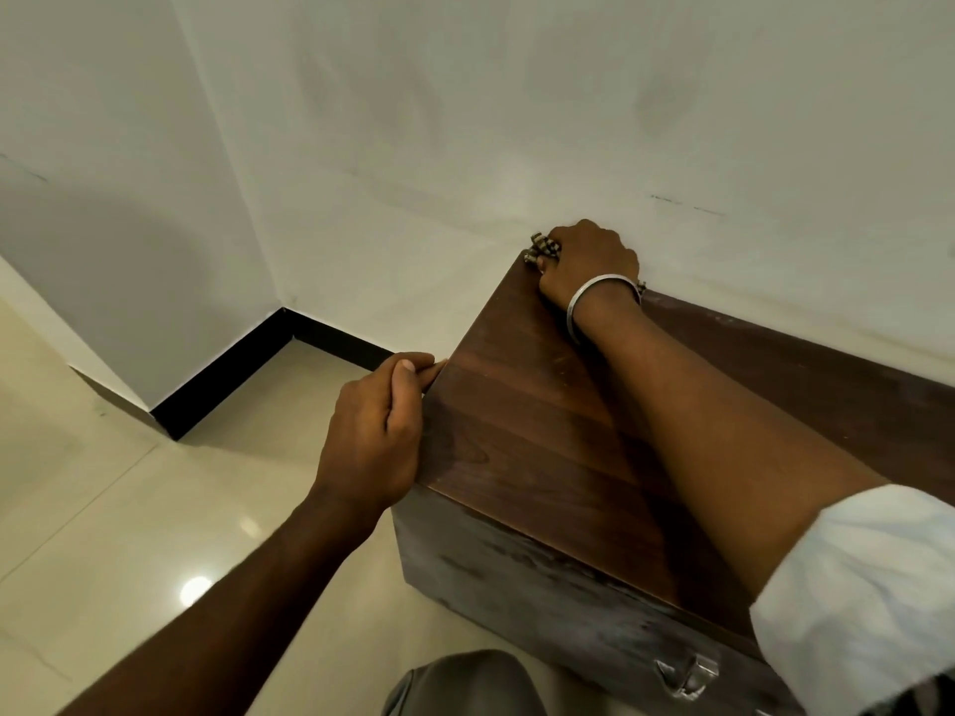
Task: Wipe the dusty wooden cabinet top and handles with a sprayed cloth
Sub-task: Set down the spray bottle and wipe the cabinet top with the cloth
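A dark wooden cabinet [522, 436] stands against the white wall, its top running from the centre to the right. My right hand [589, 266] is at the top's far left corner, by the wall, bunched over a patterned cloth [541, 246] that shows only as a small wad past my fingers. My left hand [377, 436] grips the cabinet's left edge, thumb on the top's rim and fingers curled down the side. A metal handle [687, 674] shows on the cabinet front at the bottom right. Pale dust streaks lie along the back of the top near the wall.
Glossy beige floor tiles [129, 509] spread to the left of the cabinet. A black skirting [232, 379] runs along the wall corner at the left. My knee [465, 684] shows at the bottom centre, close to the cabinet front.
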